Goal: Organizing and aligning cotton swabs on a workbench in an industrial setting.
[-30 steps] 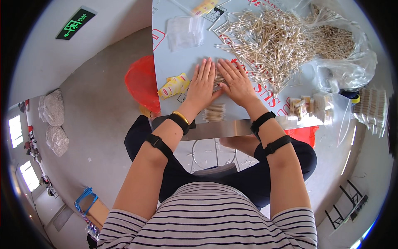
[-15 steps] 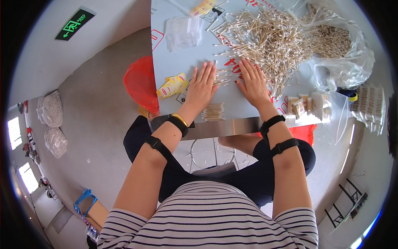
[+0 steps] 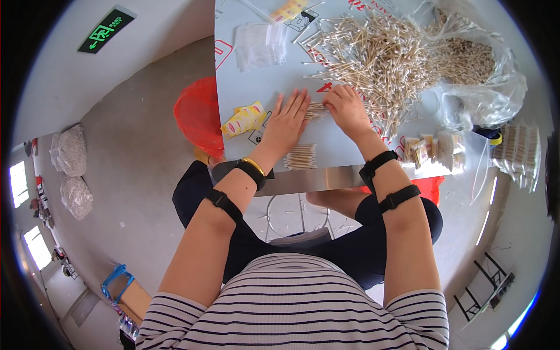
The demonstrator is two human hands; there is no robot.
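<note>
- Table [image 3: 248, 90]: grey top with red print; everything below lies on it.
- Pile [image 3: 379, 64]: loose swabs beyond the right hand, pointing every way.
- Left hand [image 3: 286, 123]: flat, palm down, fingers straight and slightly spread, its edge against the left end of the bunch.
- Right hand [image 3: 349, 111]: narrow, fingers curled, fingertips at the bunch's right end; cannot tell whether they grip any.
- Row [image 3: 300, 156]: swabs side by side near the table's front edge, long axes left to right, ends fairly even.
- Bunch [image 3: 315, 111]: between the hands, partly hidden; pale sticks running roughly left to right.
</note>
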